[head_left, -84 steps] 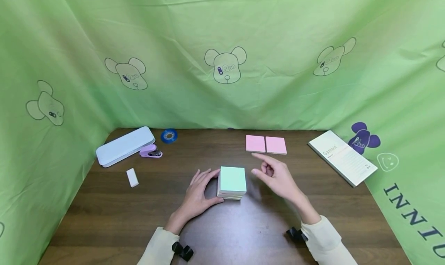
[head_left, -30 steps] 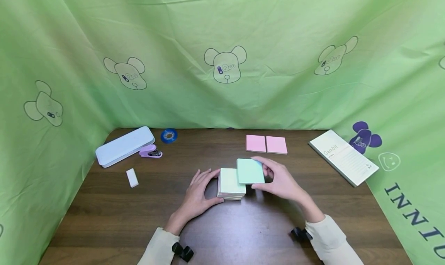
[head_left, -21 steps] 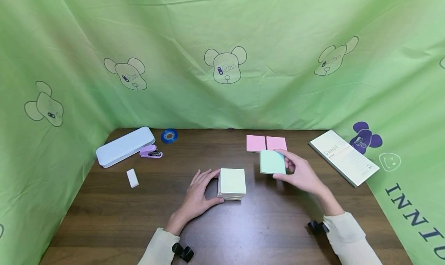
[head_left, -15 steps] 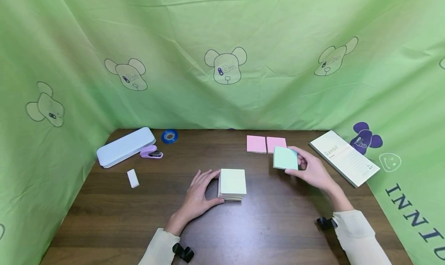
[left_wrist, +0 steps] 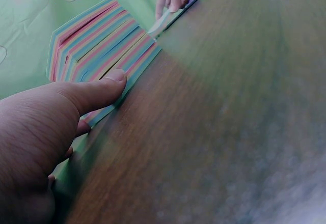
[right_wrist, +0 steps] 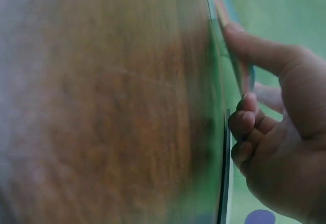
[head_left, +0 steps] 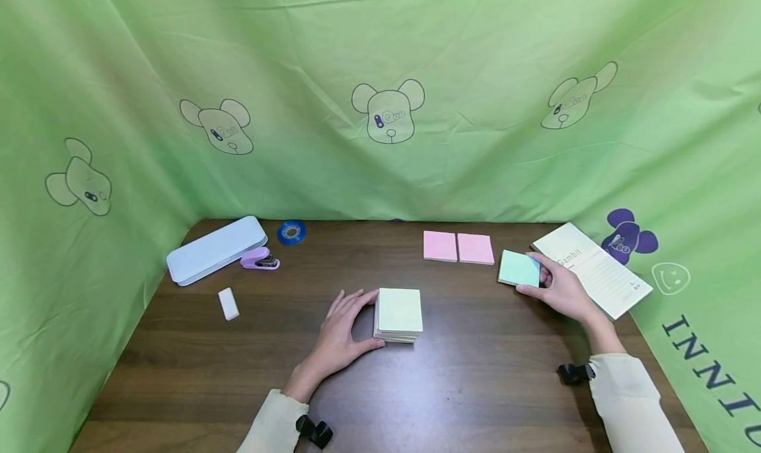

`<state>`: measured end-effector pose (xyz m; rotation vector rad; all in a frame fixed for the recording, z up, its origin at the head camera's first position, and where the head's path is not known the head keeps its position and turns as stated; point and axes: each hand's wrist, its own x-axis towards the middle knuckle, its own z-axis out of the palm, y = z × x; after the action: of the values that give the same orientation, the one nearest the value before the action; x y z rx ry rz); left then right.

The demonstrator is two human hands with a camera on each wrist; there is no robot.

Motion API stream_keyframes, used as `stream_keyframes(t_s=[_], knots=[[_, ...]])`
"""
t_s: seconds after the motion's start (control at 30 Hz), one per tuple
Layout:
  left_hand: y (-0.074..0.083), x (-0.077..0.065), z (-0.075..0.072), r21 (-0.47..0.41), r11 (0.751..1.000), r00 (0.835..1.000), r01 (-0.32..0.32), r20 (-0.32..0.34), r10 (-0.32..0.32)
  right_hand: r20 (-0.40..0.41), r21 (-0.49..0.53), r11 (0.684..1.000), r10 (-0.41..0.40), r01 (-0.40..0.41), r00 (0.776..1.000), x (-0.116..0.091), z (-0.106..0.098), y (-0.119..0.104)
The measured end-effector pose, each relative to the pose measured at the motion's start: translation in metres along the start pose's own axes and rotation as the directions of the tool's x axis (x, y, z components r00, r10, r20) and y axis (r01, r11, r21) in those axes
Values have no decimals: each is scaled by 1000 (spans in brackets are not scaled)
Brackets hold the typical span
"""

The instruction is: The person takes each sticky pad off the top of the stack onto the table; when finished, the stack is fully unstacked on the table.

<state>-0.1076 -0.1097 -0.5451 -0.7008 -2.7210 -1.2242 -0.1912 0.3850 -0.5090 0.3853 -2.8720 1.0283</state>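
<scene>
A tall stack of sticky notes (head_left: pixel 399 310) stands at the table's middle, its top sheet pale yellow. My left hand (head_left: pixel 340 337) holds it at its left side, thumb at the near edge and fingers at the far corner. The left wrist view shows the stack's striped edges (left_wrist: pixel 104 40) in pink, blue and yellow, with the thumb against them. Over at the right, my right hand (head_left: pixel 559 289) pinches a mint-green sticky note pad (head_left: pixel 518 268) between thumb and fingers. In the right wrist view that pad (right_wrist: pixel 235 51) is seen edge-on, tilted off the table surface.
Two pink sticky note pads (head_left: pixel 440 246) lie side by side at the back. A notebook (head_left: pixel 594 268) lies beyond the right hand. At the left are a pale blue case (head_left: pixel 217 249), a purple stapler (head_left: pixel 259 259), blue tape (head_left: pixel 291 232) and a white eraser (head_left: pixel 228 304).
My right hand has taken the mint-green pad off the stack's top and carried it right, past the pink pads, to near the notebook. The left hand has stayed at the stack.
</scene>
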Motion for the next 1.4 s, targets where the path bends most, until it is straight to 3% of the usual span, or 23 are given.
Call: stream_keyframes(t_s=[0.17,0.37,0.97,1.2,1.4], knots=[[-1,0,0,6,1000,1000,5,1,-5,32,-92,995,-22,24,999,2,0,2],[-1,0,0,13,1000,1000,7,6,-7,0,-178,982,-60,59,998,5,1,0],[0,0,0,1,1000,1000,-1,6,1,-12,-238,971,-24,21,1000,24,4,2],[-1,0,1,-3,1000,1000,-6,0,6,8,-235,972,8,-6,1000,22,3,0],[-1,0,1,2,1000,1000,4,7,-4,-41,-252,968,-4,-6,999,17,4,-3]])
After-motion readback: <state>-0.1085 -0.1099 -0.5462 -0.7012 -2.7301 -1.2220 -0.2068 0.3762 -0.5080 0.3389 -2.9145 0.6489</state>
